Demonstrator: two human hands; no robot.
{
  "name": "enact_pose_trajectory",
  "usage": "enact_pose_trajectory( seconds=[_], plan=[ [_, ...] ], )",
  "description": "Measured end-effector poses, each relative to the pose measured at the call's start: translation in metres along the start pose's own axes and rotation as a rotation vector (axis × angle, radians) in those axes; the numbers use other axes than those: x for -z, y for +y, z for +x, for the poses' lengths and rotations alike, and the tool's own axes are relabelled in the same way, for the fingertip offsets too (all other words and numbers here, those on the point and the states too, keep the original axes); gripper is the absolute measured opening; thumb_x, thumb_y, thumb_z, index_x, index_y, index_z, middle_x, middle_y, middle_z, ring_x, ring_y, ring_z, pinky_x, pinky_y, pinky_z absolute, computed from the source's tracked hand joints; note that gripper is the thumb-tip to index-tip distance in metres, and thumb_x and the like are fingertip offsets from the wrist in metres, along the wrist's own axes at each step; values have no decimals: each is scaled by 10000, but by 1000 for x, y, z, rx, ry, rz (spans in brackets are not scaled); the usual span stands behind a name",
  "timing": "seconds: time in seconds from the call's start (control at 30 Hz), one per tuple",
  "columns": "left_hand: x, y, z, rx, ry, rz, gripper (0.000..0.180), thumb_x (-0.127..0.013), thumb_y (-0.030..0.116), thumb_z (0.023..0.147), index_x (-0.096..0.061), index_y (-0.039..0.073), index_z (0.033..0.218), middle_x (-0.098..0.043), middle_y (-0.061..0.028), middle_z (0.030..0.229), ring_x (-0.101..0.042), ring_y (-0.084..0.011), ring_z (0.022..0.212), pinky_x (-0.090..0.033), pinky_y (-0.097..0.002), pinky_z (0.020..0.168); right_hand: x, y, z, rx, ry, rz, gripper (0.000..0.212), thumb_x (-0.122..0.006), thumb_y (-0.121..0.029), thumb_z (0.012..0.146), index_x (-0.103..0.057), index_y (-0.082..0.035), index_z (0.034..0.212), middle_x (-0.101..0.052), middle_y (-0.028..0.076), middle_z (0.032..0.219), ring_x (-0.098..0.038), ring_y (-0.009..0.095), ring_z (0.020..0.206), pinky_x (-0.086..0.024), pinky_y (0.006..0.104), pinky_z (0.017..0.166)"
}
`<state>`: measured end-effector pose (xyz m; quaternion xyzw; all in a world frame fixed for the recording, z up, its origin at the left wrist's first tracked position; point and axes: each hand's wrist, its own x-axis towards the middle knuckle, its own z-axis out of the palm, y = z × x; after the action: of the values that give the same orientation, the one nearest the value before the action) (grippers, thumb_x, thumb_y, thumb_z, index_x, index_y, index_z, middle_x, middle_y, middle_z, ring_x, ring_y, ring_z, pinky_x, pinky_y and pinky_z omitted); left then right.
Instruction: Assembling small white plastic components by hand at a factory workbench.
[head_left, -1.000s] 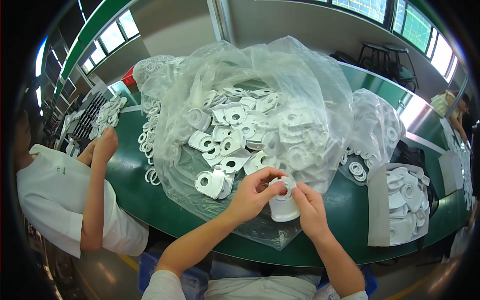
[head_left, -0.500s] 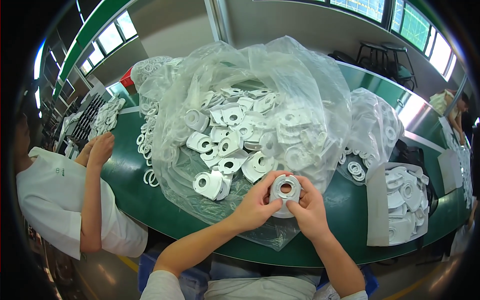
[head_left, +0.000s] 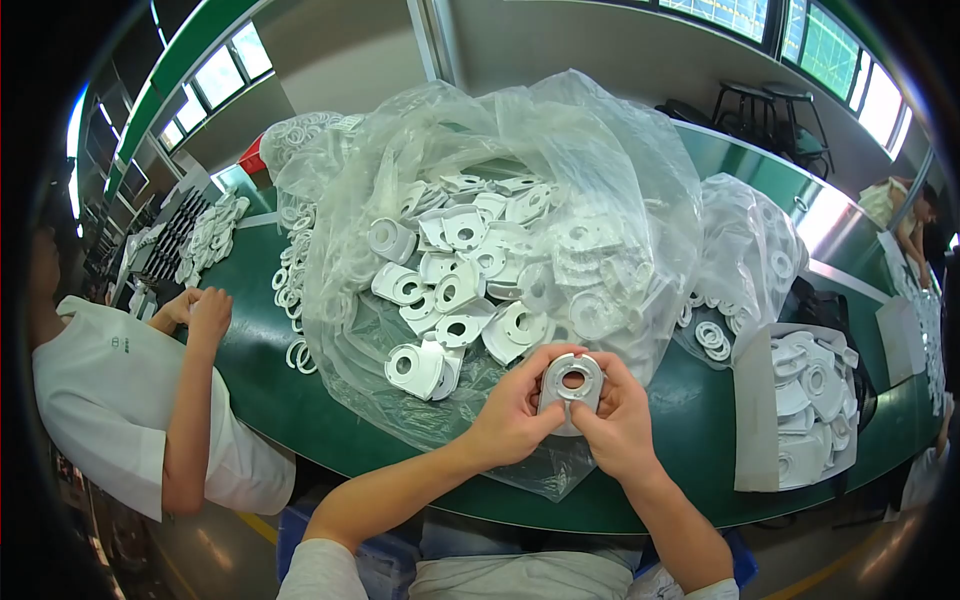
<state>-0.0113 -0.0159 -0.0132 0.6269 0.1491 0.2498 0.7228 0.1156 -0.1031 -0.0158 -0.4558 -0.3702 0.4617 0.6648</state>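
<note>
Between both hands I hold a white plastic housing (head_left: 573,397) with a round ringed opening at its top, over the near edge of a clear plastic bag. My left hand (head_left: 515,405) grips its left side, and my right hand (head_left: 617,415) its right side. Both thumbs press on its lower face, while the other fingers curl behind and are partly hidden. Just beyond, several similar white plastic parts (head_left: 462,285) with round holes lie heaped in the open clear bag (head_left: 400,130).
A box (head_left: 755,410) of white parts stands on the green table (head_left: 690,450) at right. White rings (head_left: 712,340) spill from a smaller bag (head_left: 745,240). More rings (head_left: 298,355) lie left of the big bag. A co-worker (head_left: 130,390) sits at left, hands over the table.
My thumbs have shifted slightly on the housing, which stays in almost the same place. The co-worker's hands at left have moved a little lower.
</note>
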Motion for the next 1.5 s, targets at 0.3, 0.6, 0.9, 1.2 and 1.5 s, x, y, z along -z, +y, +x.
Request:
enact_pose_trajectory(
  seconds=[0.3,0.6,0.9,1.2,1.5],
  plan=[
    [3,1,3,-1,-28,-34,540,-523,-34,866,-378,20,1383,-511,-71,1254,-503,-127,1154,-395,-276,988,2,-5,2,-57,20,40,400,-498,97,805,-472,12,1195,-606,77,1061,-598,109,986,-480,233,830],
    [16,7,1,22,101,162,288,-493,123,977,-600,-12,1209,-670,-57,1029,-611,-91,895,-495,-214,745,1,-9,-2,-44,-73,-38,321,-515,25,851,-498,13,1172,-612,59,1046,-583,92,943,-458,234,820],
    [8,11,2,-135,203,501,227,-534,112,949,-674,4,1093,-645,21,726,-489,-20,612,-405,-194,536,9,-6,0,71,23,-158,245,-469,-144,971,-601,7,1111,-642,37,968,-577,88,915,-445,236,827],
    [6,7,5,-219,276,156,230,-486,99,969,-621,-64,1059,-666,-105,918,-634,-141,773,-514,-245,643,27,-36,-27,135,112,-217,377,-502,4,922,-426,6,1291,-599,131,1105,-669,219,885,-556,289,672],
    [1,14,-1,-234,117,452,147,-519,-10,897,-640,-36,976,-664,-98,865,-637,-129,718,-493,-222,589,201,-165,-149,383,789,-693,360,-485,-61,946,-436,-35,1301,-626,27,965,-535,55,765,-400,177,657]
  ],
)
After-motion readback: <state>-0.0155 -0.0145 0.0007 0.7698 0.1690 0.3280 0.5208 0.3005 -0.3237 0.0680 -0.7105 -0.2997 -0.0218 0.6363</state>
